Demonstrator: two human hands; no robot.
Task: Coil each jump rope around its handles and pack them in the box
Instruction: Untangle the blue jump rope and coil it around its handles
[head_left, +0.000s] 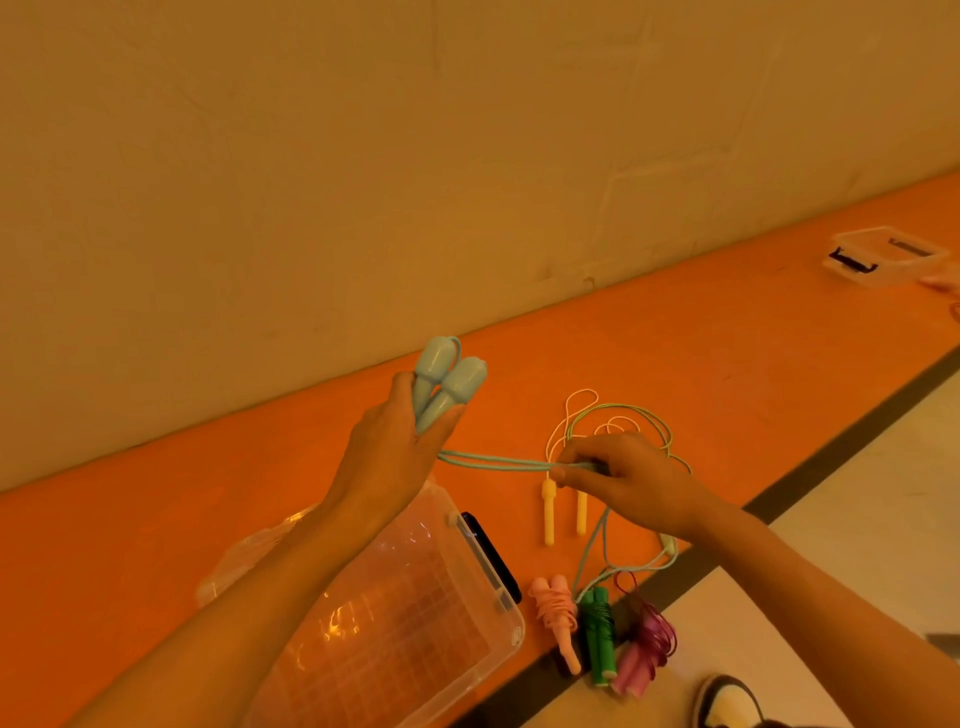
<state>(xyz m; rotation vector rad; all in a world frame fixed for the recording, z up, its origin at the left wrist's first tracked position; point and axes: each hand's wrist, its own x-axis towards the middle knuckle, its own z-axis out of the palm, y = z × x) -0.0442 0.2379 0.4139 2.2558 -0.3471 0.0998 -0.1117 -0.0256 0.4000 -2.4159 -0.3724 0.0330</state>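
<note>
The left hand (384, 452) gripped both blue handles (447, 384), raised above the orange strip (727, 338); the right hand (623, 473) pinched the doubled blue cord (493, 460) taut between them. The box (415, 613) lay at the strip's near edge, beside three coiled ropes (597, 634); the yellow rope (549, 512) lay uncoiled mid-strip.

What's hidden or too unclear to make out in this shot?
Head view:
- Clear box: its near left side is behind the left forearm.
- Far container: small, blurred; contents unreadable.
- Shoe: cut off by the bottom edge.
- Blue rope: covered where the right hand pinches it.
</note>
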